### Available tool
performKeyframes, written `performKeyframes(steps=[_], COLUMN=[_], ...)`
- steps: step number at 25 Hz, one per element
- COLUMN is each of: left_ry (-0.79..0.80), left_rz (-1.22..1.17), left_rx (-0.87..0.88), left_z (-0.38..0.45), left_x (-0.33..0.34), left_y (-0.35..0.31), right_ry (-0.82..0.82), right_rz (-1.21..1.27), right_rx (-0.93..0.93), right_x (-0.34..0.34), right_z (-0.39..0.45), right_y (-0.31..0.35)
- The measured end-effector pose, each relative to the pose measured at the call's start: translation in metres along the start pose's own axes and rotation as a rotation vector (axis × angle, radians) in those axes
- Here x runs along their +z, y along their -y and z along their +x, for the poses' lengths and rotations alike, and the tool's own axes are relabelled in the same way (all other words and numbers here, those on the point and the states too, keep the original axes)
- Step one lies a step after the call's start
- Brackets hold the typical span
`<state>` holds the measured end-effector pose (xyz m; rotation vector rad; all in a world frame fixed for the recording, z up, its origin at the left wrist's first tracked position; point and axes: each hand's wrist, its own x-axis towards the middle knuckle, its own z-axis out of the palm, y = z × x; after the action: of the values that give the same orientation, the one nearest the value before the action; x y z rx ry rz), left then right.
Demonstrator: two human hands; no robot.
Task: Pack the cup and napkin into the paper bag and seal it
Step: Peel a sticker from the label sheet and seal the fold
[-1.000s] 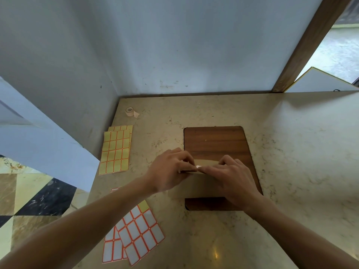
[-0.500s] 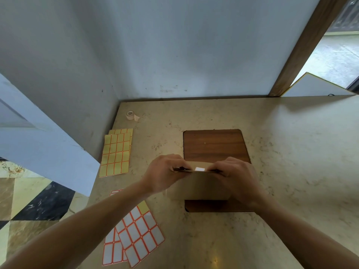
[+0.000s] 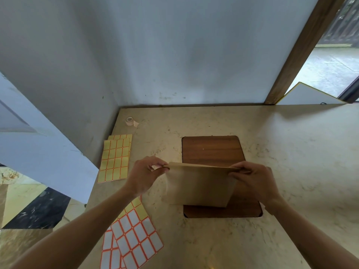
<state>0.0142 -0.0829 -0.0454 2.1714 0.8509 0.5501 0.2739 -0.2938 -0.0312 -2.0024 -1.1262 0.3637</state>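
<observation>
A brown paper bag [image 3: 198, 186] hangs upright above the front of a dark wooden board [image 3: 212, 149], its folded top edge level. My left hand [image 3: 144, 175] pinches the bag's top left corner. My right hand [image 3: 254, 179] pinches the top right corner. The bag's plain side faces me. No cup or napkin shows; the inside of the bag is hidden.
Yellow label sheets [image 3: 115, 158] lie left of the board and white orange-lined label sheets [image 3: 134, 239] lie at the front left. A small tape roll [image 3: 129, 121] sits near the back left corner. The marble counter [image 3: 281, 152] meets walls behind and left.
Both hands slid apart from the middle of the folded top to its two corners and lifted the bag upright. The white sticker seen on the fold is now out of sight.
</observation>
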Motion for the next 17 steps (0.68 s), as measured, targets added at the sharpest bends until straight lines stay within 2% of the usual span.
performKeyframes(steps=[7,11,17], left_ry=[-0.078,-0.131,-0.267], left_rz=[-0.110,-0.144,-0.219], left_rx=[-0.030,-0.043,-0.024], left_z=[-0.006,-0.009,-0.023], left_x=[0.011,0.009,-0.010], left_y=[-0.004,-0.009,-0.038], right_ry=[-0.055,-0.059,0.067], right_rz=[0.270,0.266,0.382], right_rx=[0.185,0.139,-0.022], right_x=[0.000,-0.003,-0.025], right_z=[-0.009,-0.010,0.007], right_y=[-0.005,0.003,0.022])
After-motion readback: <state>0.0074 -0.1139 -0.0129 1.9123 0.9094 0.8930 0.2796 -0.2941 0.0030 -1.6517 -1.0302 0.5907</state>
